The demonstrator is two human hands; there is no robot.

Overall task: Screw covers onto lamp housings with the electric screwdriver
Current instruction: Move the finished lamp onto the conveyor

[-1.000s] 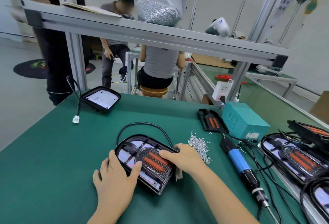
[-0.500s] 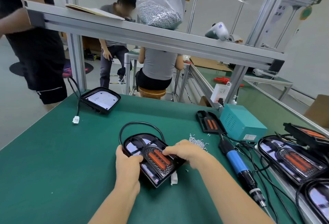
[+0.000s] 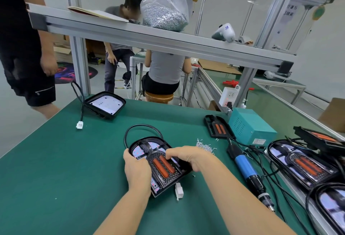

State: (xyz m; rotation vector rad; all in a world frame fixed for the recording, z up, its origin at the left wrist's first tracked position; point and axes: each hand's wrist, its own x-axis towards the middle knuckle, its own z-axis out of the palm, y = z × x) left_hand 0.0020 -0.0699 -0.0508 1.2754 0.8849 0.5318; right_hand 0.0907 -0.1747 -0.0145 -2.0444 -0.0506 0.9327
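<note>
A black lamp housing (image 3: 147,146) lies on the green table, with a black cover (image 3: 164,167) bearing two orange strips set on it. My left hand (image 3: 137,169) grips the housing's left edge. My right hand (image 3: 188,155) rests on the cover's right side, fingers curled over it. The blue electric screwdriver (image 3: 246,169) lies on the table to the right, untouched. A small pile of loose screws (image 3: 204,146) sits just behind my right hand. The housing's cable (image 3: 141,128) loops behind it, and its white connector (image 3: 178,191) lies at the front.
A teal power box (image 3: 252,126) and a spare cover (image 3: 217,128) stand at the back right. More lamp housings (image 3: 302,163) crowd the right edge. Another housing (image 3: 105,104) lies at the back left. A screw bag (image 3: 164,8) sits on the shelf. A person (image 3: 24,48) stands left.
My left hand moved from flat on the housing's front to gripping its left edge, and the housing turned so the cover points toward me. My right hand stayed on the cover.
</note>
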